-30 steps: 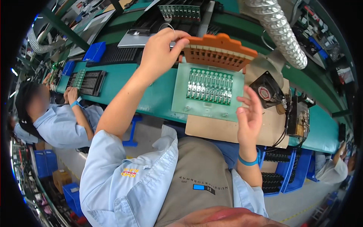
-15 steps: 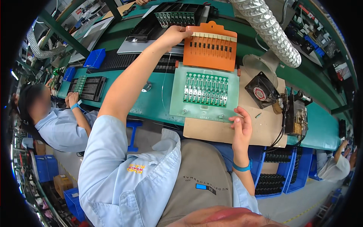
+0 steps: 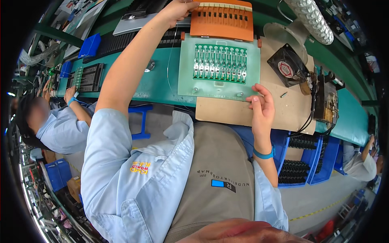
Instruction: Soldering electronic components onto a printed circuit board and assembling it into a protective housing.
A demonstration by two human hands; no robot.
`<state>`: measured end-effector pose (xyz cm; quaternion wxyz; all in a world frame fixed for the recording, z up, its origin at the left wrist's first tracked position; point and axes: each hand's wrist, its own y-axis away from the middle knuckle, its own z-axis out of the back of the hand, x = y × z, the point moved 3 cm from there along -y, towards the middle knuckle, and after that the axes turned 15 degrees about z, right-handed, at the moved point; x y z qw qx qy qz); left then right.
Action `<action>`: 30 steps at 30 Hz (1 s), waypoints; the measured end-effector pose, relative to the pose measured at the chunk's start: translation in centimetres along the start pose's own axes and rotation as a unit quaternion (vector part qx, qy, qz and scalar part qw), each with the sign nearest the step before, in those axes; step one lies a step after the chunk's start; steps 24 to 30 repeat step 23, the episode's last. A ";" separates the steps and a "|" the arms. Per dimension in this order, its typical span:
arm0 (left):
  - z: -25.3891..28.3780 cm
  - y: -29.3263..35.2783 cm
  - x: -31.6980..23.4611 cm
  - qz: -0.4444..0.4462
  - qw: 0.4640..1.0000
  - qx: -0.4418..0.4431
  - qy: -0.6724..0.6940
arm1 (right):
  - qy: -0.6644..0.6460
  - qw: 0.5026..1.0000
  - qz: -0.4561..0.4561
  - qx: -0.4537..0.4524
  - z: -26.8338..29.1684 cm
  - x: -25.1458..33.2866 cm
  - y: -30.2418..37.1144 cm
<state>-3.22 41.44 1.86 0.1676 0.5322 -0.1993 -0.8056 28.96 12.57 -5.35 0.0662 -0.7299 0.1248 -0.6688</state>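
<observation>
A soldering fixture lies in front of me, with a pale green base plate [image 3: 186, 69] and an orange hinged lid [image 3: 221, 29] swung open at its far side. In the base's window sits a panel of several narrow green circuit boards [image 3: 220, 62]. Dark slots run in a row across the lid. My left hand [image 3: 177, 12] reaches far forward, its fingers closed on the lid's upper left edge. At the base's near right corner, my right hand [image 3: 263, 107] has its thumb and curled fingers around the edge.
Right of the fixture, a black fan [image 3: 287, 65] and a soldering device [image 3: 326, 97] with cables stand by brown cardboard [image 3: 227, 113]. A silver duct [image 3: 312, 20] hangs above. Blue bins [image 3: 293, 178] hold black parts below. Co-workers sit at left and far right; the left one handles boards.
The whole view has shifted, so the bench and fixture appear higher in the picture. Both hands keep their places on the fixture, and the lid stays open.
</observation>
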 end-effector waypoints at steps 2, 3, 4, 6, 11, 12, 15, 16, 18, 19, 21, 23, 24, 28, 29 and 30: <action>-0.5 1.2 -0.1 -0.017 0.997 -0.023 -0.066 | 0.003 1.000 0.001 -0.004 0.0 0.1 0.1; -0.8 1.9 0.1 -0.026 0.994 -0.035 -0.099 | 0.004 1.000 0.002 -0.006 0.0 0.1 0.1; -1.6 3.1 0.4 -0.021 0.994 -0.030 -0.101 | 0.005 1.000 -0.004 -0.009 0.1 -0.1 0.2; -3.9 7.7 1.0 -0.123 0.963 -0.044 -0.234 | 0.018 1.000 0.010 -0.007 0.2 -0.4 0.2; -8.6 15.1 4.8 -0.421 0.843 -0.093 -0.322 | 0.019 1.000 0.012 -0.008 0.5 -0.8 0.2; -9.7 16.2 5.2 -0.389 0.835 -0.084 -0.380 | 0.012 1.000 0.011 -0.011 0.5 -0.8 0.1; -11.0 16.4 5.7 -0.332 0.827 -0.067 -0.449 | 0.017 1.000 0.016 -0.006 0.4 -0.9 0.1; -11.2 16.2 5.8 -0.309 0.829 -0.060 -0.462 | 0.029 0.999 0.025 -0.002 0.2 -0.9 0.2; -11.4 16.0 6.0 -0.265 0.830 -0.046 -0.489 | 0.051 0.998 0.043 0.006 0.0 -1.0 0.2; -11.4 16.0 6.2 -0.270 0.824 -0.056 -0.495 | 0.041 0.998 0.055 0.004 0.0 -1.2 0.3; -11.0 16.1 6.5 -0.262 0.818 -0.081 -0.505 | 0.017 0.997 0.070 0.017 -0.5 -1.3 0.4; -11.7 16.1 6.2 -0.279 0.810 -0.069 -0.511 | 0.064 0.996 0.060 -0.006 0.5 -1.1 1.0; -11.7 16.1 6.2 -0.279 0.810 -0.069 -0.511 | 0.064 0.996 0.060 -0.006 0.5 -1.1 1.0; -11.7 16.1 6.2 -0.279 0.810 -0.069 -0.511 | 0.064 0.996 0.060 -0.006 0.5 -1.1 1.0; -11.7 16.1 6.2 -0.279 0.810 -0.069 -0.511 | 0.064 0.996 0.060 -0.006 0.5 -1.1 1.0; -11.7 16.1 6.2 -0.279 0.810 -0.069 -0.511 | 0.064 0.996 0.060 -0.006 0.5 -1.1 1.0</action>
